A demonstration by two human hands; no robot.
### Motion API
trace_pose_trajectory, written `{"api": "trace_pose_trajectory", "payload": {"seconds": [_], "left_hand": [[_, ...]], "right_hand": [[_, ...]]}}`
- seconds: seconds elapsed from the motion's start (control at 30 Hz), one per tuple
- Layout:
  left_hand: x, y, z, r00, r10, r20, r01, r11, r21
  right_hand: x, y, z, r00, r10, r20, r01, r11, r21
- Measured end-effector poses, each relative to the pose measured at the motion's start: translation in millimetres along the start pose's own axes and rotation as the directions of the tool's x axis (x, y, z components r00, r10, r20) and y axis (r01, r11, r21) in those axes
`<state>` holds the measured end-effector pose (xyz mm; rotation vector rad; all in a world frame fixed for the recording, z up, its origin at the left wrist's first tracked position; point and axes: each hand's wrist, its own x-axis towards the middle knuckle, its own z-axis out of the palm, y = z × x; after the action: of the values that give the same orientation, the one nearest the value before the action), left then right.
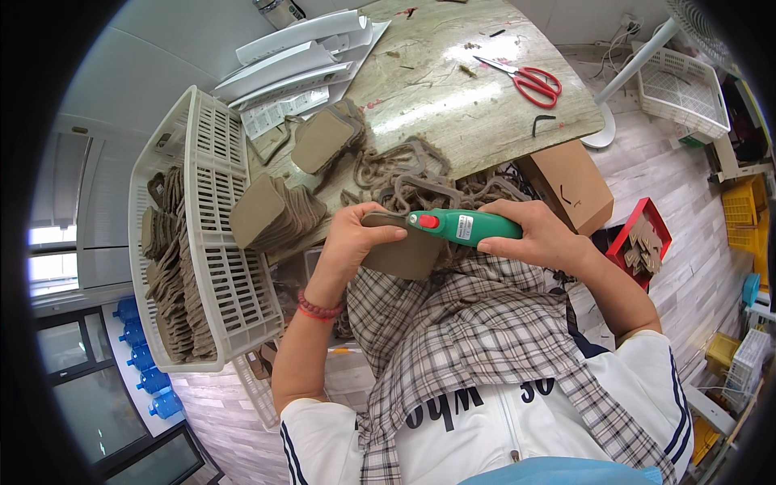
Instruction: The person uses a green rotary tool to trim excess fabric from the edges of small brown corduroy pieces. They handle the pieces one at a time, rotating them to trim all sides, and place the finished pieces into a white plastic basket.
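During apparent trimming, the left hand (356, 236) pinches the brown panel (402, 255) at eight o'clock from the green power cutter (487, 229), whose body the right hand (543, 232) encloses, and the next move likely calls for steady feed.

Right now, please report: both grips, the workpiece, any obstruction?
Left grip: pinching flat brown piece. Right grip: around green-and-red handheld tool. Tangled brown scraps just beyond.

Room spans the middle tabletop (428, 93); tangled trimmings (414, 171) block its near edge; a basket (196, 234) bars left.
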<state>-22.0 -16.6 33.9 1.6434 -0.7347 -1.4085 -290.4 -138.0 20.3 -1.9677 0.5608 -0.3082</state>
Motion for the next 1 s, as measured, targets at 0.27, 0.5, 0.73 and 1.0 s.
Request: {"api": "trace_pose_trajectory", "payload": {"seconds": [0.27, 0.5, 0.73, 1.0], "left_hand": [[5.9, -0.7, -9.5, 0.999, -0.022, 0.036, 0.024, 0.998, -0.055], [-3.2, -14.3, -28.2, 0.995, 0.036, -0.095, -0.052, 0.983, -0.173], [-6.2, -13.1, -16.7, 0.997, 0.061, -0.046, -0.063, 0.998, -0.031], [-20.3, 4.7, -6.0, 0.997, -0.057, 0.055, 0.050, 0.992, 0.116]], "right_hand": [[8.2, 4.7, 6.1, 0.999, 0.018, -0.034, -0.017, 0.999, 0.032], [-2.0, 4.4, 7.3, 0.996, 0.090, -0.023, -0.088, 0.993, 0.074], [3.0, -3.8, 15.6, 0.999, 0.047, -0.027, -0.044, 0.993, 0.110], [21.9, -16.2, 23.2, 0.999, -0.051, -0.011, 0.052, 0.984, 0.173]]}}
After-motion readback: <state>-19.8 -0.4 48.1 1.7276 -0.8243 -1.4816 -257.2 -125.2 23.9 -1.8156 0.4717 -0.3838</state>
